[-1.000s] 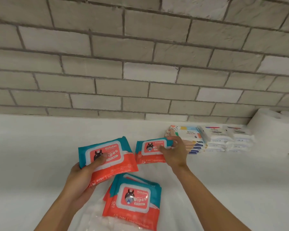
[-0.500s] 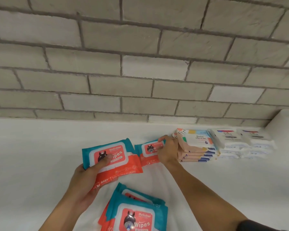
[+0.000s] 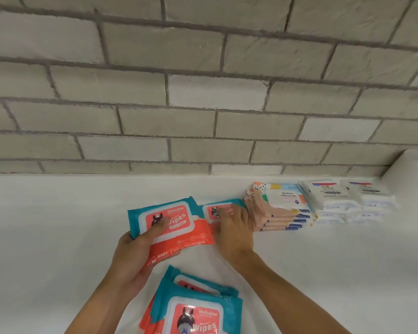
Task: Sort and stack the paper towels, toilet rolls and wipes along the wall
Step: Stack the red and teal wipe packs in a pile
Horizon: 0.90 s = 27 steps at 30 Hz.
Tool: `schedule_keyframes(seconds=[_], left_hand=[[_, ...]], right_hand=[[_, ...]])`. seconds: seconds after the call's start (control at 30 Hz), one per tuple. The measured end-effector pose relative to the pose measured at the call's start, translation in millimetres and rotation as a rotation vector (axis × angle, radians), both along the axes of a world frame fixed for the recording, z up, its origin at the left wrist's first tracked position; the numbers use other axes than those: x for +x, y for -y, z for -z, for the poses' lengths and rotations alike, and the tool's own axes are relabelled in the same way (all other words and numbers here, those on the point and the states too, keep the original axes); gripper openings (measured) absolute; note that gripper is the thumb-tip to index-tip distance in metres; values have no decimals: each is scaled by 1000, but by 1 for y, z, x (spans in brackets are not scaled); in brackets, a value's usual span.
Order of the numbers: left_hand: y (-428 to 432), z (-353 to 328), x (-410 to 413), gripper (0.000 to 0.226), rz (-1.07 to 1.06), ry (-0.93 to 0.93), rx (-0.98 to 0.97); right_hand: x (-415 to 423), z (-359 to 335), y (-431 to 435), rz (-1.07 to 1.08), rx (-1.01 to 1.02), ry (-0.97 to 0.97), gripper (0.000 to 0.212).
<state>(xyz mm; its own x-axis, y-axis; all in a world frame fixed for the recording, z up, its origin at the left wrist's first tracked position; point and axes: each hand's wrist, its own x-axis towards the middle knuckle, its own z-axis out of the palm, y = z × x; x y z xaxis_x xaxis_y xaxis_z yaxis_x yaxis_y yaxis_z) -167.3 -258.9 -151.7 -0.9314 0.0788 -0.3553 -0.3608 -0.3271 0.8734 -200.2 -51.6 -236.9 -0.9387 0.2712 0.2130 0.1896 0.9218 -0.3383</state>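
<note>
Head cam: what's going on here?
A person is sorting wipes along the brick wall. The left hand grips one teal-and-orange wipes pack above the white surface; the right hand presses a second matching pack beside the peach stack. White wipes packs sit further right, and more teal-and-orange packs wait in a pile near the camera.

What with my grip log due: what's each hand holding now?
Left hand: holding a wipes pack.
Right hand: on a second wipes pack; grip cannot be told.

View: one head camera, wide-angle.
Facing: forward and down, at counter [image 3: 58, 225] and brick wall [image 3: 203, 92].
Nearness: close, arms enter from lower frame.
</note>
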Motion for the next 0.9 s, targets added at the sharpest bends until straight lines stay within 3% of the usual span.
schedule_keyframes(seconds=[0.13,0.3,0.63,0.73,0.8,0.9], left_hand=[[-10,-3,-5,18,-14,36,26],[-24,-6,-10,29,1,65,52],[-39,0,-19,25,20,98,25],[-42,2,-25,29,37,99,14],[-47,1,-30,29,57,109,14],[-55,0,-39,31,128,136,6]], right_hand=[[9,14,-2,-58,23,91,51],[12,5,-6,-18,-17,196,61],[8,2,-14,-64,-122,154,54],[6,-2,-21,-91,-456,-73,35],[8,-15,-25,6,-708,-205,15],[12,-49,-28,163,-1331,-30,22]])
